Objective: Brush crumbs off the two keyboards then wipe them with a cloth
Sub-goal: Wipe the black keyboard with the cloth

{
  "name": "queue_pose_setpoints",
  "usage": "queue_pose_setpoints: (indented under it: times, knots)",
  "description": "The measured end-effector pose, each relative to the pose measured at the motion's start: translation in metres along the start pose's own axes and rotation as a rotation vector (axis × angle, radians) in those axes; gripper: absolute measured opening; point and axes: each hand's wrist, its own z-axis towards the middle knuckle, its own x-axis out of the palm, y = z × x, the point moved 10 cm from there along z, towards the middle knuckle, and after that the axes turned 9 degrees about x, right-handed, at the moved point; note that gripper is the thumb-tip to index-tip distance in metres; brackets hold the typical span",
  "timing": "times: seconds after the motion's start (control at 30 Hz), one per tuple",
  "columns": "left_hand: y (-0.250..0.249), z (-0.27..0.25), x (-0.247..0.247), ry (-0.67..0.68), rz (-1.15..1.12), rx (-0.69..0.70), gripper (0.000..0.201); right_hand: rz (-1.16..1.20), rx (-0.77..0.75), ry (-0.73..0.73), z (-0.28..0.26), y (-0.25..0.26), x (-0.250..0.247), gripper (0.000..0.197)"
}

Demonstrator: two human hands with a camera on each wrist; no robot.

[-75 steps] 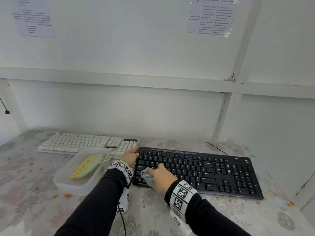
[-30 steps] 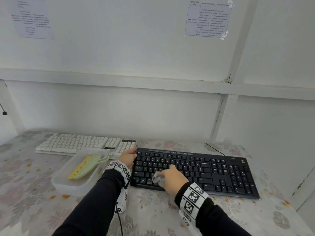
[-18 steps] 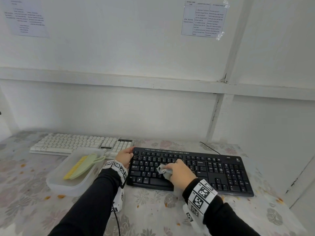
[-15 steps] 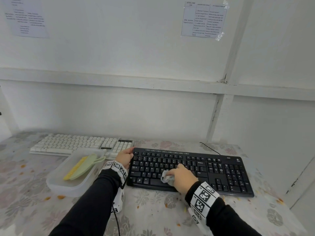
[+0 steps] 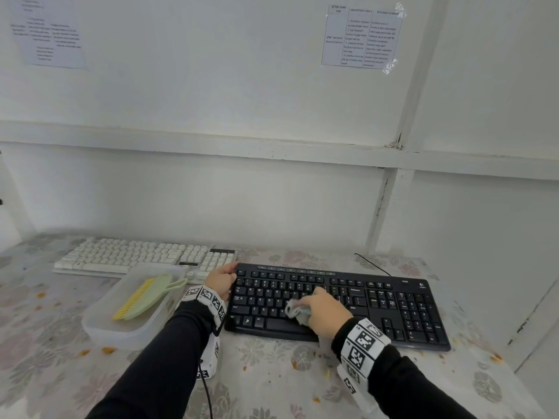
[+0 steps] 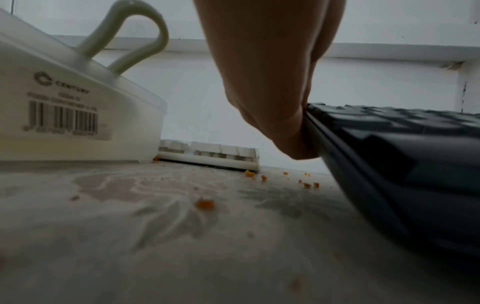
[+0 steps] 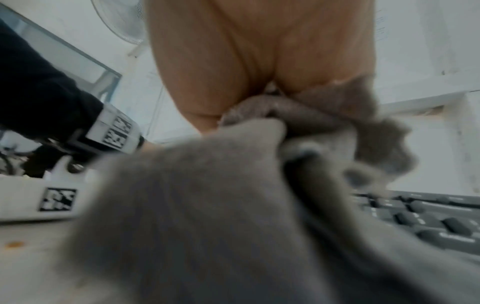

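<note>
1. Where the head view looks down on the flower-patterned table [image 5: 272, 367], the right hand [image 5: 325, 309] is curled round a bunched grey cloth [image 5: 298, 312] and holds it on the letter keys of the black keyboard [image 5: 393, 309], just above the space bar. The left hand [image 5: 222, 281] grips that keyboard's left edge near the far corner, thumb along the top. Behind and to the left lies the white keyboard [image 5: 136, 257], its right end just beside the black one's far left corner. A translucent plastic container [image 5: 121, 328] stands in front of the white keyboard, with a green brush [image 5: 145, 294] with yellow bristles lying in it. Orange crumbs [image 5: 107, 349] are scattered on the table.

2. From the left wrist, the left hand [image 6: 272, 82] presses against the edge of the black keyboard [image 6: 402, 154]. The container [image 6: 64, 115] stands to the left, bearing a barcode label, and the brush's looped handle [image 6: 137, 35] rises over its rim. The end of the white keyboard [image 6: 213, 154] shows beyond, with crumbs [image 6: 205, 204] on the table [image 6: 182, 246].

3. From the right wrist, blurred, the right hand [image 7: 259, 61] clutches the cloth [image 7: 207, 205], which hangs in front of the black keyboard's keys [image 7: 428, 222].
</note>
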Motion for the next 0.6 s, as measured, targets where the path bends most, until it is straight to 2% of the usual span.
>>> queue_pose_setpoints:
  times: [0.07,0.13,0.33,0.43,0.53,0.6]
  knots:
    - [0.001,0.000,0.000,0.000,-0.001,-0.004,0.052,-0.086,-0.019,0.109,-0.006,0.003,0.019,0.046]
    - [0.001,0.000,-0.001,-0.003,0.004,-0.002,0.051,-0.096,-0.027,0.149,-0.010,0.001,0.028,0.049]
    - [0.000,-0.001,0.001,-0.003,-0.004,-0.003,0.051,0.100,0.016,-0.046,-0.001,-0.013,-0.012,0.024]
    - [-0.002,-0.001,0.001,-0.009,-0.005,0.001,0.050,0.136,0.005,-0.041,0.008,-0.010,-0.020,0.038]
    - [-0.001,0.000,0.001,-0.003,-0.012,0.001,0.048,0.071,-0.004,-0.047,0.016,-0.006,-0.014,0.037]
    - [-0.002,-0.002,0.001,-0.007,-0.017,-0.001,0.046,0.005,0.007,-0.073,0.019,-0.008,-0.010,0.047]
